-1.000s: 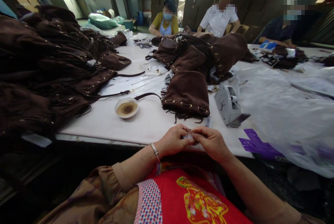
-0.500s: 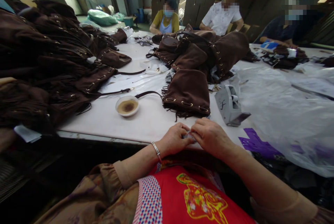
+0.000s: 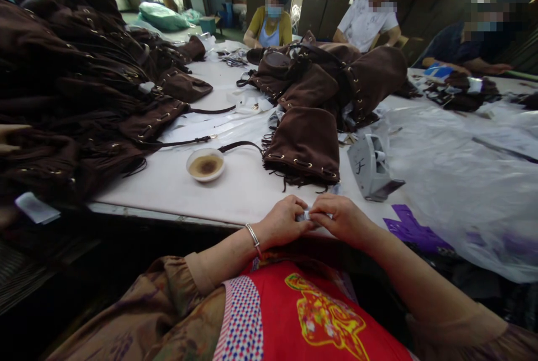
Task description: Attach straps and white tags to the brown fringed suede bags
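Note:
My left hand [image 3: 286, 219] and my right hand [image 3: 341, 216] meet at the table's front edge. Between their fingertips is a small whitish piece [image 3: 306, 215], too small to identify, pinched from both sides. Just beyond them lies a dark brown fringed bag [image 3: 303, 139] with metal eyelets, its fringe toward me. A white bowl [image 3: 205, 165] of brownish paste stands to the left of that bag, near the end of a strap. To the bag's right sits a grey tape dispenser [image 3: 370, 167] with a dark mark on its side.
Brown bags are piled high at the left [image 3: 63, 69] and behind the near bag [image 3: 332, 78]. Clear plastic sheeting [image 3: 466, 165] and a purple piece [image 3: 416, 230] lie at the right. Three people work across the table [image 3: 231, 193]; another person's hand [image 3: 12, 138] shows at far left.
My hands have drawn slightly apart, and more of the whitish piece shows between them. The view has shifted a little. At far left, the other person's hand and a white tag have moved slightly.

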Action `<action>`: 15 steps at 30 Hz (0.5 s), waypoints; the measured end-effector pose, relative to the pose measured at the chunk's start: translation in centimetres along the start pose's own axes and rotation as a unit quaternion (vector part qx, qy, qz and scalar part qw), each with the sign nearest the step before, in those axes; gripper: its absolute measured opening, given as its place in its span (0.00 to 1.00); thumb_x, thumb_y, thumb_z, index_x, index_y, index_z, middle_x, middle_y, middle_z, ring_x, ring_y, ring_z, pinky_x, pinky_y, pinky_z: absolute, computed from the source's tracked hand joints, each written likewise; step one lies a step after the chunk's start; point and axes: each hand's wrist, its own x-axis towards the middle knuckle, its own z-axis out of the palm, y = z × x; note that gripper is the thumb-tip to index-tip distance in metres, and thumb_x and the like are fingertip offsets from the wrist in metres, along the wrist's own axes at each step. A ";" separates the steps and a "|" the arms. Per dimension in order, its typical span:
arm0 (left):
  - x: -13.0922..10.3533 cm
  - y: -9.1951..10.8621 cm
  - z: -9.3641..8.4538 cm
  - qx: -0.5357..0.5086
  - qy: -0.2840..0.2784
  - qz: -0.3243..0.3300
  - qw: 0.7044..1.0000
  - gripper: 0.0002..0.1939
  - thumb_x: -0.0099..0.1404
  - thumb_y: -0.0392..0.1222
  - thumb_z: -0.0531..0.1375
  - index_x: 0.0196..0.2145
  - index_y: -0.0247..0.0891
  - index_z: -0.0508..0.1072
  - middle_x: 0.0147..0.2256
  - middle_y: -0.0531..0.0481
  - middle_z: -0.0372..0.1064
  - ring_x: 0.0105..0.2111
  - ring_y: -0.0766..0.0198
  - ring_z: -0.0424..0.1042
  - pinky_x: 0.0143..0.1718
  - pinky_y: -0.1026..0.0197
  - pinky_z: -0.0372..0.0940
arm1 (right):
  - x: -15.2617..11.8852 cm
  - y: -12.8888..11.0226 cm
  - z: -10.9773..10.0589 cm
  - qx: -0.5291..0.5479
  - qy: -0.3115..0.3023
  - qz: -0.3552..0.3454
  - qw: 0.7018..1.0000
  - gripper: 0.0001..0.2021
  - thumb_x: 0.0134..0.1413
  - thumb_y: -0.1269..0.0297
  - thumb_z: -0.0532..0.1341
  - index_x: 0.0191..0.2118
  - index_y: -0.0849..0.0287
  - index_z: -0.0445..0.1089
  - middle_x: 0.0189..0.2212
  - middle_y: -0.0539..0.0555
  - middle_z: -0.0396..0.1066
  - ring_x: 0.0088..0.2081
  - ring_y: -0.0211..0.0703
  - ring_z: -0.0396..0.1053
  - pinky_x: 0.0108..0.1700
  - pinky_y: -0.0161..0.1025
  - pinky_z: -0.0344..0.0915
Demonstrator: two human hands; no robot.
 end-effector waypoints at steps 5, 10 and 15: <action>-0.1 -0.3 0.1 0.005 -0.004 0.044 0.999 0.09 0.60 0.44 0.64 0.26 0.37 0.76 0.43 0.45 0.69 0.44 0.61 0.70 0.51 0.60 0.66 | 0.9 -0.2 -0.4 -0.028 -0.035 0.002 0.999 0.04 0.57 0.71 0.61 0.36 0.58 0.74 0.33 0.53 0.70 0.36 0.41 0.67 0.39 0.37 0.61; -0.3 -0.1 -0.3 0.034 -0.023 0.049 0.998 0.05 0.60 0.40 0.63 0.32 0.36 0.78 0.46 0.44 0.70 0.46 0.60 0.71 0.53 0.61 0.66 | 0.9 -0.7 0.2 -0.120 -0.102 -0.010 0.987 0.10 0.60 0.70 0.58 0.26 0.60 0.71 0.28 0.53 0.66 0.33 0.41 0.64 0.37 0.38 0.58; 0.0 0.0 -0.9 0.080 -0.069 0.023 0.994 0.08 0.58 0.43 0.64 0.32 0.36 0.78 0.45 0.41 0.73 0.57 0.52 0.65 0.57 0.58 0.63 | 0.1 -1.0 1.7 -0.209 -0.018 -0.016 0.978 0.08 0.58 0.72 0.57 0.28 0.61 0.68 0.29 0.56 0.65 0.34 0.44 0.61 0.37 0.40 0.56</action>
